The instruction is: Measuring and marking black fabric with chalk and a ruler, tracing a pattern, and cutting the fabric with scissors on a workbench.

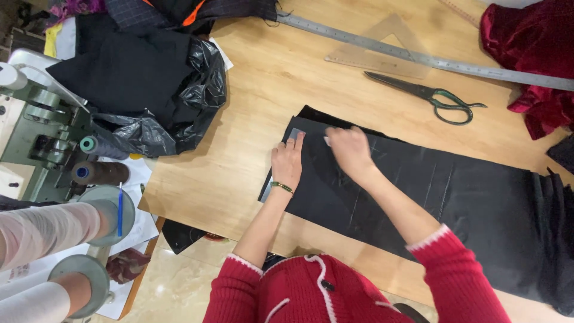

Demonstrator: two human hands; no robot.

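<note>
A long piece of black cloth [430, 191] lies flat on the wooden table [275, 90]. My left hand [288, 160] presses flat on a small grey template [295, 134] near the cloth's left end; a green bangle circles that wrist. My right hand [350, 149] is close beside it on the cloth, fingers closed on a small white piece, likely chalk [327, 141]. Faint chalk lines cross the cloth. Both sleeves are red with white trim.
Green-handled scissors [433, 97], a long metal ruler [418, 58] and a clear set square [382, 48] lie at the table's far side. Dark red velvet [529, 54] sits far right. A black bag with dark cloth [149, 84] and a sewing machine [36, 131] stand left.
</note>
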